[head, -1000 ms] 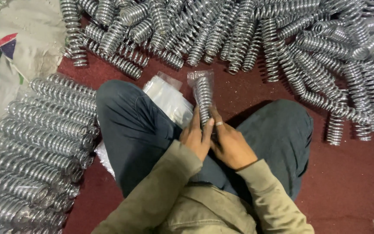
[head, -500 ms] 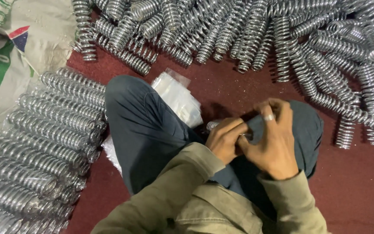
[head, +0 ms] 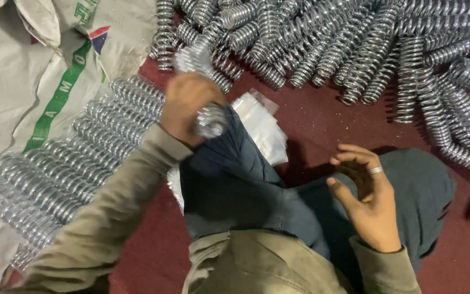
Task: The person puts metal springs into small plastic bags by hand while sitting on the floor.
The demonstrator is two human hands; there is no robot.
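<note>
My left hand [head: 187, 106] is closed around a bagged metal coil spring [head: 206, 117], lifted over my left knee and blurred by motion; its upper end shows above the hand near the row of bagged springs [head: 82, 158] laid side by side on the left. My right hand [head: 366, 196] hovers over my right knee with its fingers spread and curled, holding nothing; a ring sits on one finger. A stack of clear plastic bags [head: 265, 128] lies on the red floor between my knees.
A big heap of bare chrome springs [head: 354, 49] covers the floor at the top and right. A pale woven sack [head: 33, 71] with green stripe lies at the top left. I sit cross-legged in dark trousers [head: 246, 185] on a dark red floor [head: 322, 117].
Both hands were together at my lap working a spring into its bag. Now my left hand has swung left with the bagged spring, and my right hand has let go and opened.
</note>
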